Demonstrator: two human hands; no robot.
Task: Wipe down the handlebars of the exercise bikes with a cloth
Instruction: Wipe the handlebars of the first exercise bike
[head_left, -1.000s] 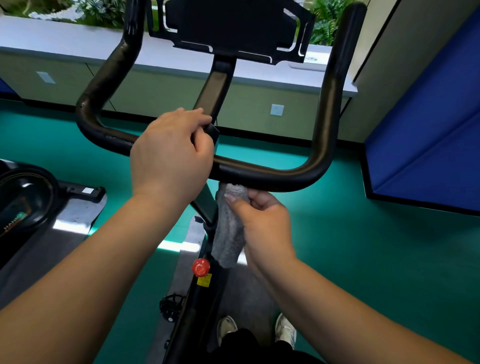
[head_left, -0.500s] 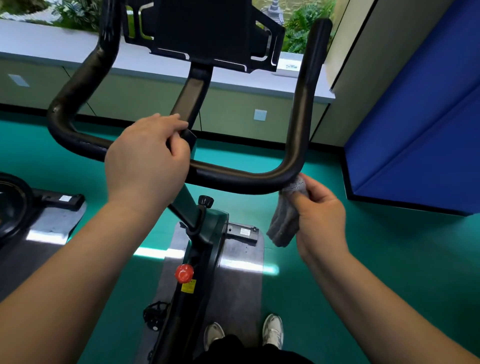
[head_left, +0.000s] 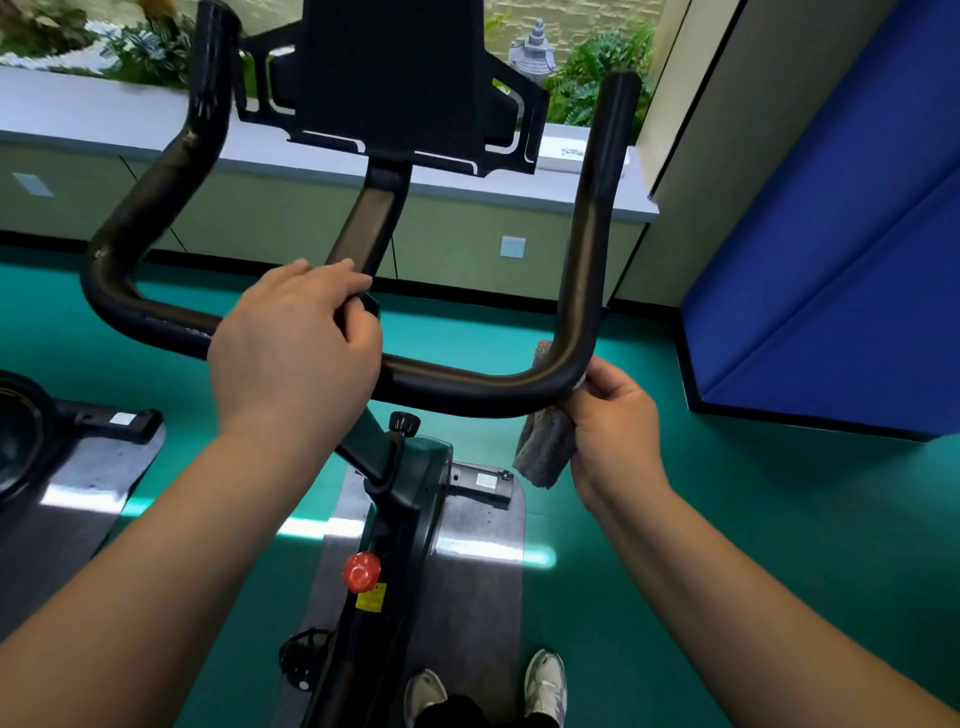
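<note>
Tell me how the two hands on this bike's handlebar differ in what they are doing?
The left hand is bare and grips the handlebar near the centre stem, while the right hand holds a grey cloth against the bar's right bend. The left hand sits on top of the bar; the right hand reaches from below and outside. Both have curled fingers.

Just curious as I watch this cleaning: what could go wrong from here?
1. The grey cloth hangs mostly loose below the right hand, so it could slip out at the handlebar bend.
2. Only a small bunch touches the bar, so the upright right horn may get missed.
3. The left hand covers the middle, which could stay unwiped.
</note>
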